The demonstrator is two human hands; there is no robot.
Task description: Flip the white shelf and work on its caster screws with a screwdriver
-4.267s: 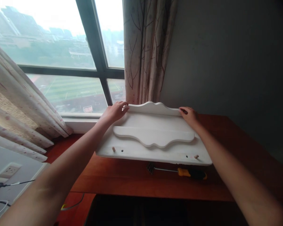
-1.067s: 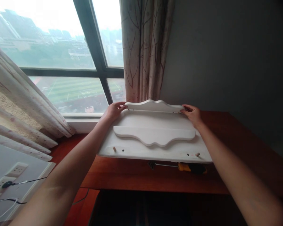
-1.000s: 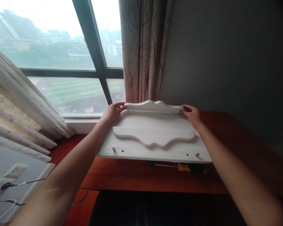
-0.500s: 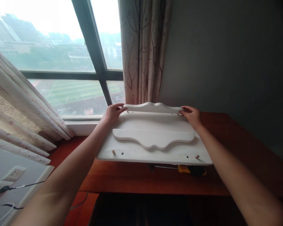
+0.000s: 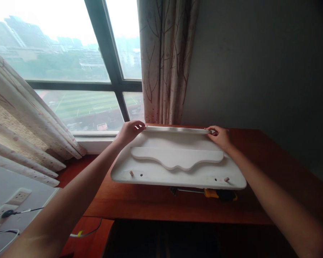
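Tipped edge-on since earlier, the slim white board (image 5: 177,130) has fingers (image 5: 214,127) pinching both ends.

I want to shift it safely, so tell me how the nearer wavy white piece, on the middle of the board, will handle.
The nearer wavy piece is probably stiff: its edge looks thick and its far side runs straight. It seems unlikely to roll, lying flat on the white board. Pushed, it might slide, since its surface looks smooth.
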